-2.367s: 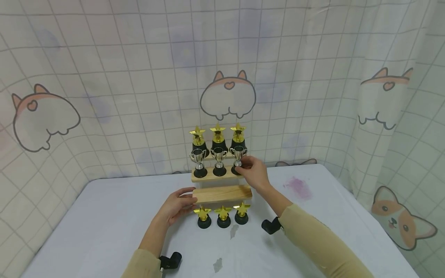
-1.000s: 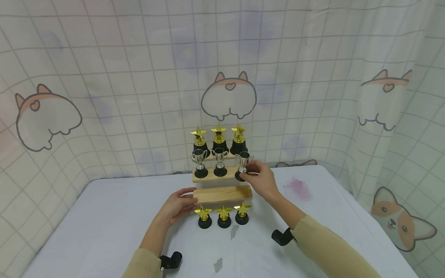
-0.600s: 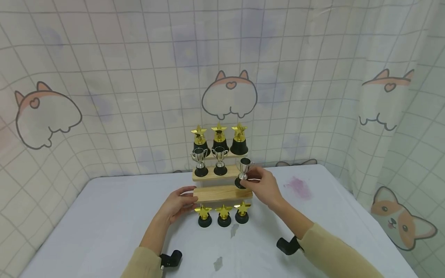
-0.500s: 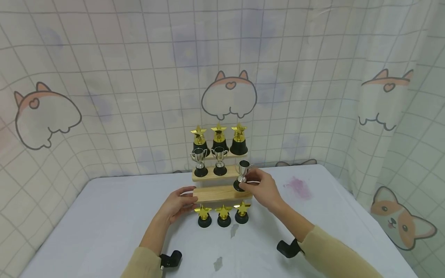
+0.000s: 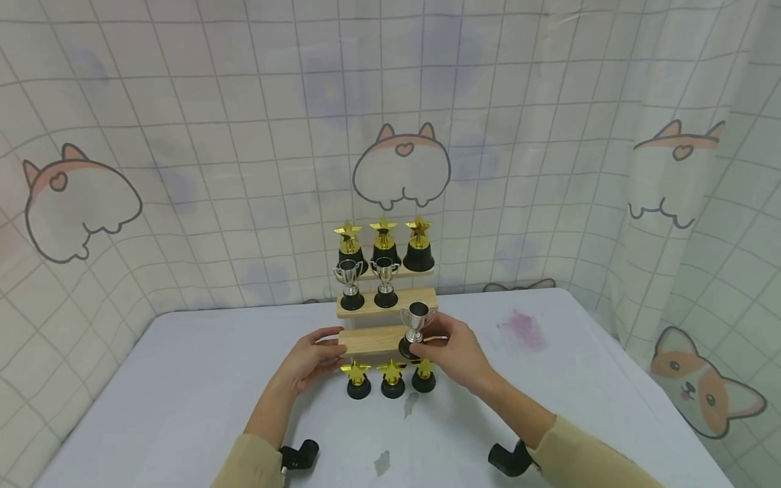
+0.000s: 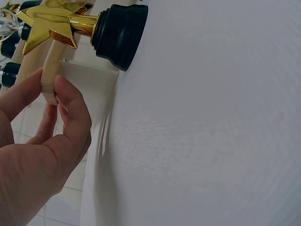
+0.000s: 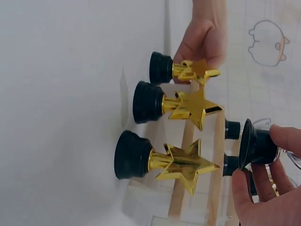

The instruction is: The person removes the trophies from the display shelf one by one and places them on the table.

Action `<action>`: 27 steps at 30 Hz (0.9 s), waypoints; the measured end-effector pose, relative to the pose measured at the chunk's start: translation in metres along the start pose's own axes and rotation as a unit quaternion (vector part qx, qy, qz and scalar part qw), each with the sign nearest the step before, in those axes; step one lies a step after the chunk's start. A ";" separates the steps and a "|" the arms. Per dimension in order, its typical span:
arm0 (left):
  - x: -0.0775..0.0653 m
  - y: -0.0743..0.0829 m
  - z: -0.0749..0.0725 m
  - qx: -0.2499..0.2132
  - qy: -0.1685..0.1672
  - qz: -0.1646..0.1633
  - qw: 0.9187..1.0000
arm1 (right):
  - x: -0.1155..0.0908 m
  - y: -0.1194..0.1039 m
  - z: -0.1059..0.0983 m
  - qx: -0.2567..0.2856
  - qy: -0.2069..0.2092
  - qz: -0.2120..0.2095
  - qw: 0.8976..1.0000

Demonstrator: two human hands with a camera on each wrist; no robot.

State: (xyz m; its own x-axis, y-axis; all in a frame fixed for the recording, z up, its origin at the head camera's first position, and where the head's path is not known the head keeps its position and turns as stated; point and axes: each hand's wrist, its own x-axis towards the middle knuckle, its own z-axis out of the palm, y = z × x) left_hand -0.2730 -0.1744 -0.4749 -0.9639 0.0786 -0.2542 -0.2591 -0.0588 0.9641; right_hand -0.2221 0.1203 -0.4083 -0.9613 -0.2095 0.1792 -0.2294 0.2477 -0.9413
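My right hand [image 5: 457,349] holds a small silver trophy cup [image 5: 417,317] by its black base, in front of the right part of the lowest wooden shelf board [image 5: 369,340]. In the right wrist view, thumb and fingers surround that black base [image 7: 258,146]. At the board's left end, my left hand [image 5: 311,359] pinches it; the left wrist view has thumb and fingers on either side of the board end [image 6: 50,82]. Two more silver trophy cups [image 5: 385,274] stand upright on the middle board [image 5: 421,298], its right part bare.
Three gold star trophies [image 5: 392,379] stand on the white-covered table [image 5: 213,379] before the shelf. Three larger star trophies [image 5: 383,240] are on the top board. A grid-patterned curtain [image 5: 256,203] hangs behind and at the sides.
My right hand has taken the right silver trophy cup off the middle board and brought it down and forward to the lowest board, slightly leftward. The left hand stays at the board end.
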 end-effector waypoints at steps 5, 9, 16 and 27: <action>0.001 0.000 0.000 0.000 0.000 0.000 1.000 | -0.007 0.000 0.003 0.008 -0.025 -0.005 1.000; 0.001 -0.001 -0.001 -0.001 -0.001 0.000 1.000 | -0.012 -0.001 0.007 0.007 -0.039 -0.006 0.999; 0.001 0.000 0.000 -0.002 0.001 0.000 1.000 | -0.019 0.002 0.014 0.009 -0.067 -0.014 0.998; 0.001 0.000 0.000 -0.002 0.000 0.002 1.000 | -0.031 0.003 0.027 0.024 -0.111 -0.001 0.994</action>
State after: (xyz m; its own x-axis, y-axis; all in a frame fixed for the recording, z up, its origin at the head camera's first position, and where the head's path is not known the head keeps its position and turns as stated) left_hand -0.2740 -0.1740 -0.4751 -0.9649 0.0776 -0.2509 -0.2559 -0.0628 0.9647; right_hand -0.1887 0.1021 -0.4242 -0.9021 -0.4147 0.1189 -0.2189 0.2025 -0.9545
